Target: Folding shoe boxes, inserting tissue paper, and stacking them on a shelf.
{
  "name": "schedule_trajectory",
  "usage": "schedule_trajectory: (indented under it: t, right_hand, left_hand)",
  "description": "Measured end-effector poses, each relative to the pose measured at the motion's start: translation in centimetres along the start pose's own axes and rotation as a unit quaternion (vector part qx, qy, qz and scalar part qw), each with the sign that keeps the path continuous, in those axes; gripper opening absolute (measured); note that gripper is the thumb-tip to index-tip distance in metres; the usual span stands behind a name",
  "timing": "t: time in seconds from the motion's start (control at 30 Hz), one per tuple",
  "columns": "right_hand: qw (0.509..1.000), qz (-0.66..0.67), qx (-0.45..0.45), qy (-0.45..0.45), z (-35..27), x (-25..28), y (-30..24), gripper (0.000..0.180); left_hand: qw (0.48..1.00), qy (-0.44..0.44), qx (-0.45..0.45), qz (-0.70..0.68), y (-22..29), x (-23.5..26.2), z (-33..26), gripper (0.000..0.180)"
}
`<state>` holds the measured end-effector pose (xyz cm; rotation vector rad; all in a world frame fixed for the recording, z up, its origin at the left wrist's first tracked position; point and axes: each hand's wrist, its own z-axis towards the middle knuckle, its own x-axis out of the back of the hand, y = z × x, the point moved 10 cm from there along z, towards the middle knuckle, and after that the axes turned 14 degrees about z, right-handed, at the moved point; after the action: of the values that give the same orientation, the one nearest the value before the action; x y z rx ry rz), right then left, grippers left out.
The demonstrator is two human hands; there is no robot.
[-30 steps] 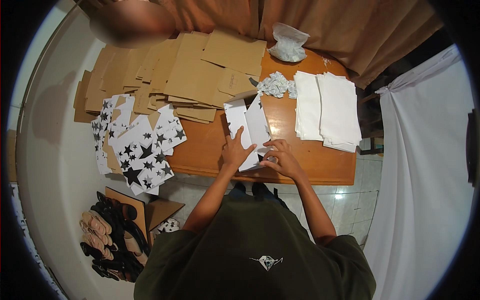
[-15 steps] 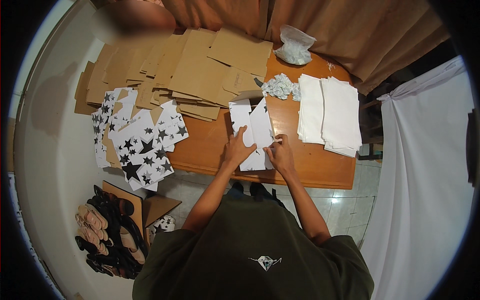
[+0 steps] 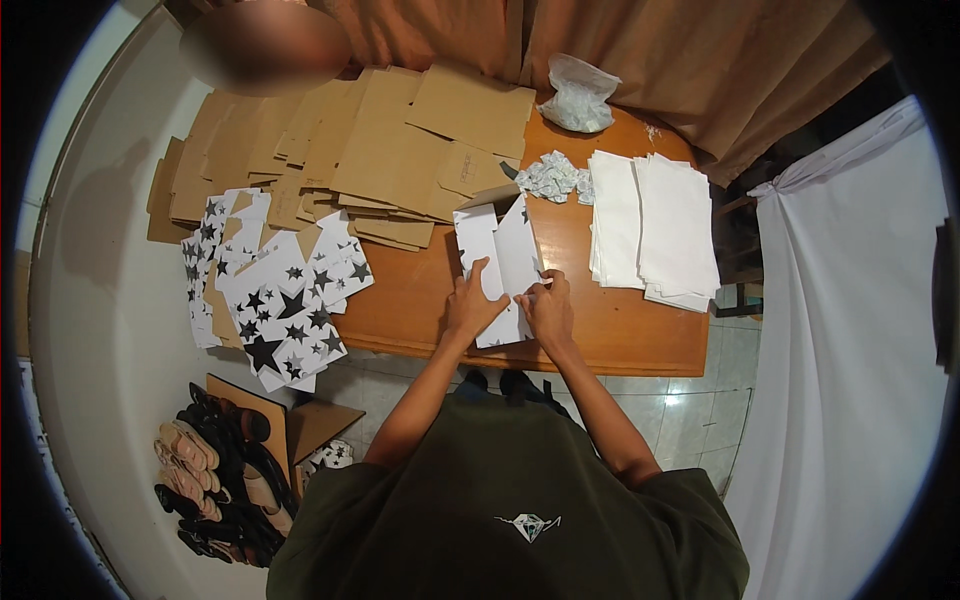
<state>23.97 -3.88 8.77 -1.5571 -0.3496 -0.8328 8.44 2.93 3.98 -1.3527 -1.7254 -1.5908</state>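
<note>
In front of me on the wooden table lies a partly folded carton [image 3: 515, 250], white with dark stars along its edges and a brown flap standing at its far end. My left hand [image 3: 473, 306] rests on its left side, thumb and forefinger spread apart over the white surface. At the right edge, my right hand [image 3: 548, 312] has its fingers curled and pinches the white sheet; the fingertips are partly hidden. Left of the carton sits a pile of star-printed white pieces [image 3: 290, 310], some with brown showing.
Overlapping flat brown cardboard pieces [image 3: 370, 150] cover the table's far left. Crumpled paper [image 3: 550, 178] lies beyond the carton, near a clear plastic bag [image 3: 580, 95]. White sheets [image 3: 675, 230] are stacked at right. Shoes [image 3: 230, 470] stand at lower left.
My right hand has shifted slightly left, its fingers more curled, and the carton's near right part has been drawn inward. My left hand stays about where it was on the carton.
</note>
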Motion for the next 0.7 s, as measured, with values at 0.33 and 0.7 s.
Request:
schedule_trajectory:
  t: [0.33,0.7]
  right_hand:
    - [0.997,0.06,-0.005,0.057,0.0,0.8,0.9,0.078]
    - [0.968,0.235,-0.061,0.057,-1.8,2.7,4.5,0.048]
  left_hand:
    - [0.999,-0.003,0.012,0.032,0.2,-0.4,-0.3,0.09]
    - [0.997,0.029,0.003,0.069,4.4,4.9,0.5,0.103]
